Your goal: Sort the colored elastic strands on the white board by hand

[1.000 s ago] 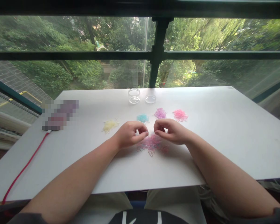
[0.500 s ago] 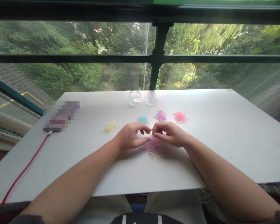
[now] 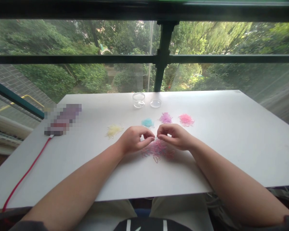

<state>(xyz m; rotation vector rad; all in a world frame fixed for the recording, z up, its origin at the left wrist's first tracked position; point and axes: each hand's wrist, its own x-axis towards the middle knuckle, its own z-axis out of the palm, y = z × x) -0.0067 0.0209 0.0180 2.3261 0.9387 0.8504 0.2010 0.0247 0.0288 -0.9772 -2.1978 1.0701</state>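
My left hand and my right hand meet above a mixed pile of small coloured rubber bands. Thumb and finger are pinched together on each hand. A thin pale strand, seemingly a rubber band, spans the small gap between the fingertips. Beyond my hands lie sorted heaps: yellow rubber bands, blue rubber bands, purple rubber bands and pink rubber bands.
On the white table, a clear round container and a shallow clear dish or lid stand near the far edge. A blurred-out device with a red cable lies left. Windows rise behind.
The left thumb and fingers have closed from a gap into a pinch at the right fingertips. A pale strand now shows between the hands. The heaps look unchanged.
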